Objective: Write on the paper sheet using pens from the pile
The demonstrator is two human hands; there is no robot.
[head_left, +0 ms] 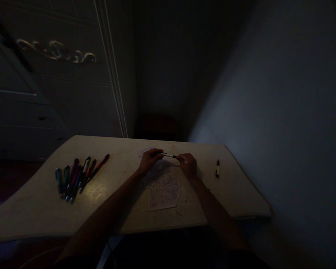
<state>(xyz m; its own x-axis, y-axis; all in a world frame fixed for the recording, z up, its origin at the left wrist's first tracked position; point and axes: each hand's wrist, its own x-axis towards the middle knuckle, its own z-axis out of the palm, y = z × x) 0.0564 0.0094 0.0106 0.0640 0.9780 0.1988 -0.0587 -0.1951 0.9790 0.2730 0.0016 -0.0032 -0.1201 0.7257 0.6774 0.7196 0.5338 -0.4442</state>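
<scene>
Above the sheet of paper, a thin white and dark pen (170,155) spans the gap between my hands, lying roughly level. My left hand (150,160) pinches its left end with the fingertips, where a short dark piece also shows; whether that is a separate part I cannot tell. My right hand (188,164) has its fingers closed round the pen's right end. Below them lies a paper sheet (164,188) covered with dense scribbles or writing. A second paper (140,152) shows partly behind my left hand.
Several coloured pens (75,177) lie in a loose bunch on the left of the pale table (114,213). One white and black pen (217,170) lies alone on the right. A wall (296,130) borders the right side, and a panelled cabinet (72,101) stands behind the left. The light is dim.
</scene>
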